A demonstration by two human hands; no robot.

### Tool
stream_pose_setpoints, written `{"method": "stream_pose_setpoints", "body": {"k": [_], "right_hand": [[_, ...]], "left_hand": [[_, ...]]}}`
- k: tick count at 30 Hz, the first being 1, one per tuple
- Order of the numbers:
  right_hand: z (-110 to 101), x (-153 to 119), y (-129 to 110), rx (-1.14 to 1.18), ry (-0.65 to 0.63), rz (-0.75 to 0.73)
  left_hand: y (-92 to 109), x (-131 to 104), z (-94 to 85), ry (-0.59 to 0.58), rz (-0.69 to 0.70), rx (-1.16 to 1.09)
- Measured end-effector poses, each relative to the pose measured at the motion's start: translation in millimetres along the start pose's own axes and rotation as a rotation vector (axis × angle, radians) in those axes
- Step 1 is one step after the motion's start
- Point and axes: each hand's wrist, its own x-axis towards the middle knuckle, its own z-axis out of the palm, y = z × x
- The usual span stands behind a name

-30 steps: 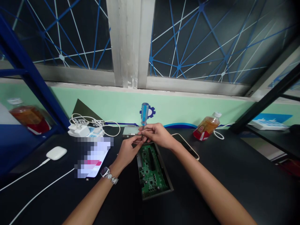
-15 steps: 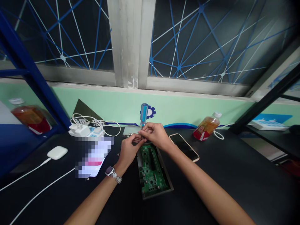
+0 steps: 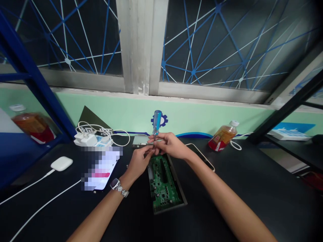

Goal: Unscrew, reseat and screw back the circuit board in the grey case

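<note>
A screwdriver (image 3: 157,121) with a clear blue handle stands nearly upright, its shaft pointing down. My right hand (image 3: 169,144) pinches the shaft just below the handle. Close beside it, my left hand (image 3: 138,161) has its fingertips closed near the screwdriver's lower end; what they pinch, if anything, is too small to make out. Both hands are over the far end of a green circuit board (image 3: 164,188) in a metal frame. The screwdriver's tip is hidden by the fingers. Behind the hands lies a flat metal plate (image 3: 137,141).
A dark-screened phone (image 3: 202,158) lies right of the board, partly behind my right forearm. To the left are a lit, blurred-out phone (image 3: 103,171), a white earbud case (image 3: 62,163) on a cable and a power strip (image 3: 93,141). A drink bottle (image 3: 223,136) stands at the right back.
The screwdriver has shifted slightly right and tilts a little more. My right hand's fingers have moved on the shaft, and my left hand has drawn slightly down and left.
</note>
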Motion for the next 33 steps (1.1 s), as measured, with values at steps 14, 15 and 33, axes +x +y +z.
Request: {"method": "stream_pose_setpoints", "body": {"k": [14, 15, 33], "right_hand": [[9, 7, 10, -0.273, 0.289, -0.121], [11, 8, 11, -0.305, 0.316, -0.117], [4, 3, 0, -0.027, 0.053, -0.017]], "left_hand": [[7, -1, 8.8, 0.178, 0.013, 0.036], [6, -1, 9.1, 0.186, 0.012, 0.038], [5, -1, -0.1, -0.008, 0.007, -0.026]]}}
